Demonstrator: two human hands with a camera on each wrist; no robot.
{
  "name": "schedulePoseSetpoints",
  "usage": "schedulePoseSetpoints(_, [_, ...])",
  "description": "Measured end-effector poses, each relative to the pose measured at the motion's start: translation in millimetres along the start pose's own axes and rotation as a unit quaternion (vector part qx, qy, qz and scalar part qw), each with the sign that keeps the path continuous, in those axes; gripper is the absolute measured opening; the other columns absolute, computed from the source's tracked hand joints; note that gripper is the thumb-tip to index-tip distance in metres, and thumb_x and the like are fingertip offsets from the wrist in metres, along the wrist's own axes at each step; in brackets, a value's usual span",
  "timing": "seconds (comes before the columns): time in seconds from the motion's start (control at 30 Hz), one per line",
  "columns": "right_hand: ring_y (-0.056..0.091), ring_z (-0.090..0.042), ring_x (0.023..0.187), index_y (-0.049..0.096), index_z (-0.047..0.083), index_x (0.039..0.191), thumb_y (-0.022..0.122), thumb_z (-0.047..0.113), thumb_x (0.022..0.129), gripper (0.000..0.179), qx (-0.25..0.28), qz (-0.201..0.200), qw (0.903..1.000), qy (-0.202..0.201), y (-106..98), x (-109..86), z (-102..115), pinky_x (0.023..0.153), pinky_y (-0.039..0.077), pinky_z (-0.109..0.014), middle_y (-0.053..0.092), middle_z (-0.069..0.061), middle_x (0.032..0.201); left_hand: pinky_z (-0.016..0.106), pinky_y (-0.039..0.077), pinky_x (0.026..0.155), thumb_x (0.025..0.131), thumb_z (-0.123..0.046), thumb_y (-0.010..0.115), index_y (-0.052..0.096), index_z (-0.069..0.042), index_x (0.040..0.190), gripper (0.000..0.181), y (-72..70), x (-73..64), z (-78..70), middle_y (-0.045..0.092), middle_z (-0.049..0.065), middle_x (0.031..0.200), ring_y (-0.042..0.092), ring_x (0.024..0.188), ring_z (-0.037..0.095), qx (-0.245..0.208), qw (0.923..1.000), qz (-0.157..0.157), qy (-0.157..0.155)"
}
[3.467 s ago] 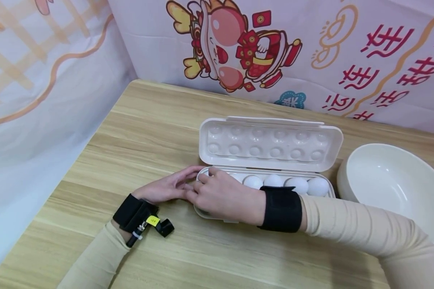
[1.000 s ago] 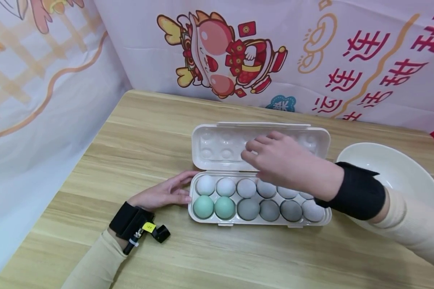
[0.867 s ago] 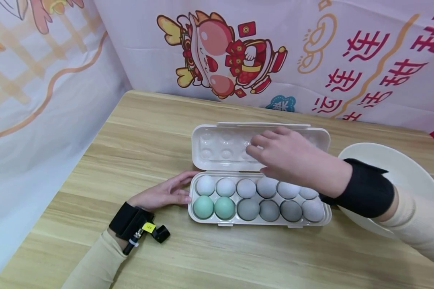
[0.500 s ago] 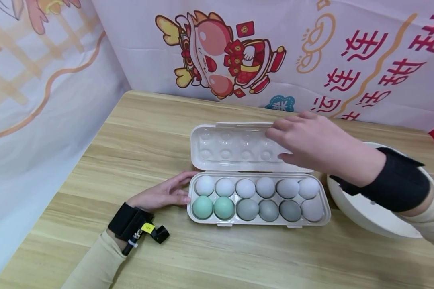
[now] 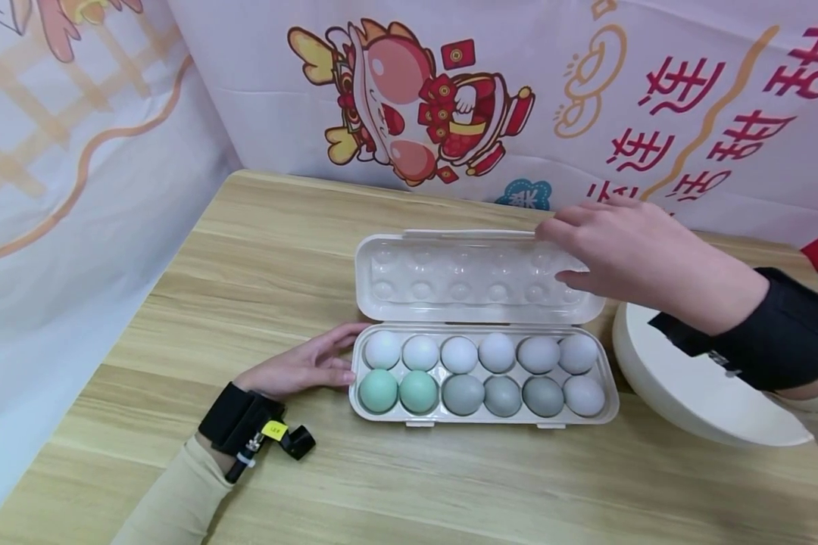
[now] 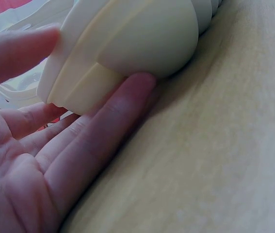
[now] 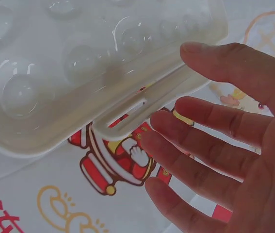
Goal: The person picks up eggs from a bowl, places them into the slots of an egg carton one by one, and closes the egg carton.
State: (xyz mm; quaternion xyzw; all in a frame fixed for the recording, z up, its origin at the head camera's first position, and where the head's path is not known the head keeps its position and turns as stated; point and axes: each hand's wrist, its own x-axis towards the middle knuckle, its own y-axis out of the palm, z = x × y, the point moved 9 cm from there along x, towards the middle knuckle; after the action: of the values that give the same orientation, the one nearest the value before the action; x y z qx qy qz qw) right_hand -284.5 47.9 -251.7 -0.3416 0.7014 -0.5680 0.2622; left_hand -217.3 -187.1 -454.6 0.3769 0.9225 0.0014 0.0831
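Note:
An egg carton (image 5: 419, 423) of off-white plastic lies with its lid (image 5: 480, 310) raised behind it. Two rows of eggs fill it: pale green eggs (image 5: 418, 391) at the front left, white eggs (image 5: 460, 354) and greyish eggs (image 5: 463, 394) elsewhere. My left hand (image 5: 300, 368) holds the carton's left end. In the left wrist view its thumb (image 6: 35, 48) touches the rim while a finger (image 6: 103, 128) reaches under the base. My right hand (image 5: 644, 253) is at the lid's right end, fingers loosely bent and spread, close to the lid's latch tab (image 7: 132, 114) in the right wrist view.
A large cream bowl (image 5: 644, 371) stands right of the carton, partly covered from view by the right forearm. The wooden table (image 5: 409, 484) ends at a printed cloth (image 5: 259, 91) behind and another on the left.
My right hand has risen from the carton's left end, baring the eggs there, and travelled rightward across the lid to its right end. The left hand has stayed at the carton's left end.

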Motion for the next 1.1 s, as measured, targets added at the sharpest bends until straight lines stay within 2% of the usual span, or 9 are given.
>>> schedulePoseSetpoints(0.13, [0.060,-0.035,0.090,0.059,0.009,0.113,0.078,0.027,0.069,0.052,0.012,0.035,0.9985,0.040,4.1,-3.7,-14.7,0.069,0.053,-0.052,0.064,-0.017,0.104,0.032,0.048,0.090,0.090,-0.004,0.054,0.017,-0.011,0.145,0.066,-0.1,0.1,0.7,0.020,0.028,0.146,0.052,0.114,0.033,-0.001,1.0000,0.000,-0.005])
schedulePoseSetpoints(0.27, [0.060,-0.038,0.086,0.057,0.010,0.117,0.077,0.027,0.070,0.054,0.021,0.064,0.9949,0.075,9.6,-7.2,-31.7,0.064,0.053,-0.050,0.063,-0.020,0.110,0.031,0.048,0.090,0.090,-0.004,0.054,0.017,-0.011,0.145,0.067,-0.7,0.2,0.6,0.020,0.027,0.146,0.052,0.113,0.032,-0.001,1.0000,-0.001,-0.005])
schedulePoseSetpoints(0.37, [0.061,-0.035,0.078,0.057,0.011,0.118,0.078,0.028,0.069,0.056,0.033,0.077,0.9923,0.091,16.6,-8.1,-43.1,0.057,0.053,-0.045,0.062,-0.021,0.113,0.031,0.048,0.090,0.089,-0.004,0.055,0.018,-0.011,0.145,0.067,-1.7,0.0,0.7,0.021,0.027,0.146,0.053,0.113,0.032,0.003,1.0000,-0.003,-0.004])
schedulePoseSetpoints(0.47, [0.061,-0.032,0.076,0.056,0.010,0.120,0.077,0.028,0.071,0.057,0.062,0.106,0.9870,0.104,28.9,-7.9,-52.8,0.059,0.054,-0.044,0.060,-0.024,0.117,0.030,0.047,0.090,0.089,-0.004,0.055,0.019,-0.012,0.145,0.067,-2.4,-0.2,0.8,0.021,0.026,0.146,0.053,0.113,0.031,0.012,0.9999,-0.007,-0.005])
schedulePoseSetpoints(0.6, [0.060,-0.032,0.083,0.055,0.007,0.122,0.076,0.026,0.072,0.057,0.101,0.129,0.9803,0.110,44.4,-7.1,-62.3,0.067,0.054,-0.048,0.059,-0.024,0.119,0.031,0.047,0.090,0.089,-0.005,0.056,0.019,-0.014,0.145,0.067,-2.2,-0.3,1.2,0.021,0.025,0.147,0.052,0.113,0.031,0.017,0.9998,-0.009,-0.007])
schedulePoseSetpoints(0.83, [0.055,-0.035,0.098,0.054,0.005,0.122,0.079,0.026,0.069,0.063,0.152,0.139,0.9729,0.106,64.0,-8.8,-72.7,0.080,0.050,-0.054,0.058,-0.023,0.119,0.031,0.047,0.090,0.090,-0.005,0.055,0.019,-0.014,0.145,0.067,-1.9,0.9,0.8,0.021,0.025,0.146,0.052,0.114,0.032,0.011,0.9999,-0.004,-0.007])
schedulePoseSetpoints(1.1, [0.050,-0.032,0.106,0.049,0.005,0.127,0.078,0.022,0.070,0.066,0.241,0.124,0.9594,0.080,77.3,-6.5,-72.2,0.090,0.043,-0.058,0.054,-0.019,0.124,0.031,0.046,0.092,0.090,-0.004,0.054,0.019,-0.013,0.144,0.066,-1.7,0.6,0.3,0.021,0.024,0.147,0.051,0.116,0.032,0.002,1.0000,-0.002,-0.005])
